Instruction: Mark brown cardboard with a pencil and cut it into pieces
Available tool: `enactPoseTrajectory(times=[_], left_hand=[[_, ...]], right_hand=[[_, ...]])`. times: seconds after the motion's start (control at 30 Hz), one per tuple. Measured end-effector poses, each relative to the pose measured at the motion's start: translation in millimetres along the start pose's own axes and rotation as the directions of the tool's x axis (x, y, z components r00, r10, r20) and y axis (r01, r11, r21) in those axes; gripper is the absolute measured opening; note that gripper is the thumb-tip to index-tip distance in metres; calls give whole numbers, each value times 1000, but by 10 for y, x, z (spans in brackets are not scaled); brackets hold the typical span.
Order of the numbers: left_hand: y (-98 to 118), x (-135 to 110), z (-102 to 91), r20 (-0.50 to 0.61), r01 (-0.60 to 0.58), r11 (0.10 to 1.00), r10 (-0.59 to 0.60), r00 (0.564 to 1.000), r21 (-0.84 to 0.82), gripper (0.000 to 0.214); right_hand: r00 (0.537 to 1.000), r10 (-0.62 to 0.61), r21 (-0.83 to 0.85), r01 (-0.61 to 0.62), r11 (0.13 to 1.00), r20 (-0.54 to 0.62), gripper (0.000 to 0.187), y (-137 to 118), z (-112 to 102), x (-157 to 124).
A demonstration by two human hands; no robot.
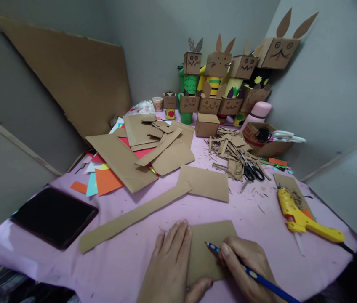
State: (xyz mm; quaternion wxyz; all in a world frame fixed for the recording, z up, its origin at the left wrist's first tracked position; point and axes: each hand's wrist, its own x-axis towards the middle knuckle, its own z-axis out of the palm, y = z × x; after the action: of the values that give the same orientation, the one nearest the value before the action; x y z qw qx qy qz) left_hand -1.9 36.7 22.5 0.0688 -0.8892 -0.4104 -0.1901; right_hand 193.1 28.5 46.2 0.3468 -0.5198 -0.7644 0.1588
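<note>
Walls (153, 25): grey, meeting in a corner.
Cloth (115, 269): pale pink, spread across the work surface.
Sheet (83, 71): tall brown cardboard, upright by the left wall.
Box figures (218, 64): drawn faces, several with pointed ears, grouped at the back.
Pile (142, 130): cardboard pieces over coloured paper, left of the brown scraps (225, 145).
Tablet (55, 216): black, flat at the left.
Strip (134, 217): long, one end overlapping a panel (205, 183).
Glue gun (305, 221): yellow, lying at the right.
Left hand (172, 259): flat, fingers extended, grasping nothing, along the card's (201, 261) left edge.
Right hand (249, 263): pinching a pencil (262, 280).
Card: squarish, flat on the cloth between both hands.
Scissors (253, 171): black-handled, against the scraps.
Pencil: blue, dotted, its point at the card; contact unclear.
</note>
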Motion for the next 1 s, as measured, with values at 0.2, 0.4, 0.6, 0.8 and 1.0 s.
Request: enactPoseTrajectory(times=[0.2, 0.4, 0.6, 0.8, 1.0], left_hand=[[-7, -23, 12, -7, 10, 1000, -10, 1000, -10, 89], [-10, 21, -40, -18, -14, 999, 15, 1000, 44, 77], [-2, 8, -31, -16, 3, 1000, -3, 1000, 6, 79], [-10, -3, -25, -19, 0, 1000, 0, 1000, 19, 79], [-22, 10, -55, 9, 6, 1000, -7, 1000, 17, 67]], right_hand=[[999, -33, 10, 33, 999, -26, 42, 32, -8, -44], [999, 42, -16, -42, 999, 19, 48, 41, -22, -133], [991, 49, 23, -52, 998, 128, 49, 97, -76, -150], [981, 20, 58, -31, 998, 194, 40, 134, -113, -150], [974, 32, 233, -86, 969, 225, 47, 96, -139, -137]])
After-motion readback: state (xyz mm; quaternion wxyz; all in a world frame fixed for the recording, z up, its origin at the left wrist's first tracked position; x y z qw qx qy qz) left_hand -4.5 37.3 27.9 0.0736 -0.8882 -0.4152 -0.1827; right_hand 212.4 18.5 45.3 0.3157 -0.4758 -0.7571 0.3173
